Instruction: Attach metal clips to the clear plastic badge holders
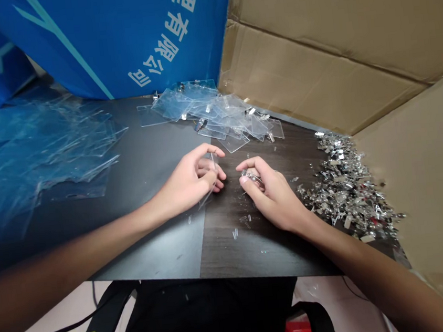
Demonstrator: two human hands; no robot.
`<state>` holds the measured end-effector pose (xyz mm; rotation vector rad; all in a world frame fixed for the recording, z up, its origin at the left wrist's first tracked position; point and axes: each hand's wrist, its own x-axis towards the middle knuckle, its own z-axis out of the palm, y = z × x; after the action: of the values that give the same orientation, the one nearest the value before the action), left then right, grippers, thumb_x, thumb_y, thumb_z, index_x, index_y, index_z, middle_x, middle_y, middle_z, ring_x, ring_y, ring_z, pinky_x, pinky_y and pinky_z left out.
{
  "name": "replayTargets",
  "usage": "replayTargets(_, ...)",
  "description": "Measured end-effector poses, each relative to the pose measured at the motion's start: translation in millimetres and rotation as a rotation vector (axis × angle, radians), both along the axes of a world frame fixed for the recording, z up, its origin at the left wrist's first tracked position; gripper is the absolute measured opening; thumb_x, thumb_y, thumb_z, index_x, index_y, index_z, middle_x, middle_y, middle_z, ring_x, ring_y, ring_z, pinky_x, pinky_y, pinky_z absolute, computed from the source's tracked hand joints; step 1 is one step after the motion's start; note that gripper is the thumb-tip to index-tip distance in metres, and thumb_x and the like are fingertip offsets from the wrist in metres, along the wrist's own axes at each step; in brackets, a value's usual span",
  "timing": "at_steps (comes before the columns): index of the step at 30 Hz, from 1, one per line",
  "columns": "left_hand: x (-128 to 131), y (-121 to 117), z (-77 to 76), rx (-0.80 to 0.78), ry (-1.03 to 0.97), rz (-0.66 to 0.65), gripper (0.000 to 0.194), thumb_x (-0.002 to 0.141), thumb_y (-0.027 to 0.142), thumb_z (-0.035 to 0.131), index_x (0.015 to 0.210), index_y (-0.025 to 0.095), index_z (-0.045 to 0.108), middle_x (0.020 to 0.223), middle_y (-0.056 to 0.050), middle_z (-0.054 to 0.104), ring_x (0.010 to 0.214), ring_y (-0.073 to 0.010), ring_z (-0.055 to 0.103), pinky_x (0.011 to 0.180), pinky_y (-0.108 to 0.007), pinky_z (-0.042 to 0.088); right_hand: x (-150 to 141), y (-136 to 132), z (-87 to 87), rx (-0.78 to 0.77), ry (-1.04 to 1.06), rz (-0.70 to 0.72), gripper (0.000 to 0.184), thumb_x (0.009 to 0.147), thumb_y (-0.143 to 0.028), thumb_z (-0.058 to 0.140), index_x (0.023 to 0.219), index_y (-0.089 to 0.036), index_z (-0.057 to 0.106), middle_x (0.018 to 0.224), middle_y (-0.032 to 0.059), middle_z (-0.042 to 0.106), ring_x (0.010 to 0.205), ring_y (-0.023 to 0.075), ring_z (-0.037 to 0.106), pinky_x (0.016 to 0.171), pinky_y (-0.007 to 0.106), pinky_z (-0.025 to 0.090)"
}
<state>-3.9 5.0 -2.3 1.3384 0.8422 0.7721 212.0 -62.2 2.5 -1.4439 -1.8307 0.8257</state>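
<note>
My left hand (195, 179) is above the middle of the dark table (173, 234), its fingers curled around a thin, clear plastic card holder (206, 198) that stands nearly on edge. A short gap to the right, my right hand (272, 195) pinches a small shiny metal clip (249, 175) between thumb and fingers. Part of the clip is hidden by the fingers. The holder and the clip are apart. Beyond both hands lies a heap of clear card holders (216, 115), some with metal clips on them.
A large pile of loose metal clips (346, 184) lies at the right, against cardboard (415, 166). Stacked clear plastic holders (45, 147) spread over the left side. A blue printed panel (120, 34) stands at the back. Small clear slivers (235, 233) are scattered near the front.
</note>
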Motion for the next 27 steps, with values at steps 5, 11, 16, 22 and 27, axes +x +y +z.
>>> replayTargets(5,-0.1,-3.7,7.4,0.026,0.054,0.028,0.032,0.081,0.01,0.07,0.108,0.02,0.057,0.075,0.003,0.068,0.064,-0.0142,0.068,0.061,-0.028,0.063,-0.8,-0.8,0.9,-0.003,-0.024,0.024,0.018,0.111,-0.028,0.05,0.12,-0.022,0.064,0.07,-0.0063,0.053,0.061,0.0163,0.048,0.064,0.034,0.035)
replayTargets(11,1.0,-4.0,6.1,-0.057,0.093,0.027,0.032,0.079,0.013,0.071,0.105,0.021,0.053,0.075,0.002,0.066,0.065,-0.0155,0.068,0.059,-0.03,0.062,0.8,1.0,-1.8,0.013,-0.068,0.046,0.02,0.111,-0.024,0.046,0.123,-0.021,0.062,0.072,-0.0049,0.054,0.064,0.0181,0.051,0.066,0.034,0.037)
replayTargets(16,0.1,-3.6,4.9,-0.027,0.119,0.018,0.031,0.079,0.015,0.071,0.1,0.022,0.05,0.08,0.002,0.066,0.065,-0.0151,0.067,0.064,-0.033,0.063,0.3,2.1,-0.7,0.019,-0.051,0.062,0.015,0.114,-0.028,0.046,0.11,-0.024,0.06,0.076,-0.0029,0.059,0.066,0.018,0.052,0.068,0.033,0.038)
replayTargets(22,-0.3,-4.7,-0.7,0.065,0.141,0.088,0.037,0.078,0.014,0.072,0.1,0.024,0.044,0.081,0.006,0.057,0.069,-0.012,0.06,0.062,-0.028,0.048,0.0,-1.7,2.2,-0.058,0.03,0.125,0.018,0.115,-0.036,0.049,0.103,-0.025,0.058,0.074,-0.0048,0.056,0.065,0.0161,0.047,0.066,0.032,0.037)
replayTargets(27,1.4,-7.6,-0.5,0.115,0.129,0.093,0.044,0.081,0.019,0.076,0.103,0.026,0.038,0.083,0.008,0.053,0.072,-0.011,0.059,0.067,-0.029,0.047,1.6,-4.0,2.1,-0.031,0.06,0.098,0.024,0.115,-0.041,0.053,0.101,-0.024,0.063,0.081,-0.0014,0.061,0.074,0.0179,0.053,0.069,0.032,0.04)
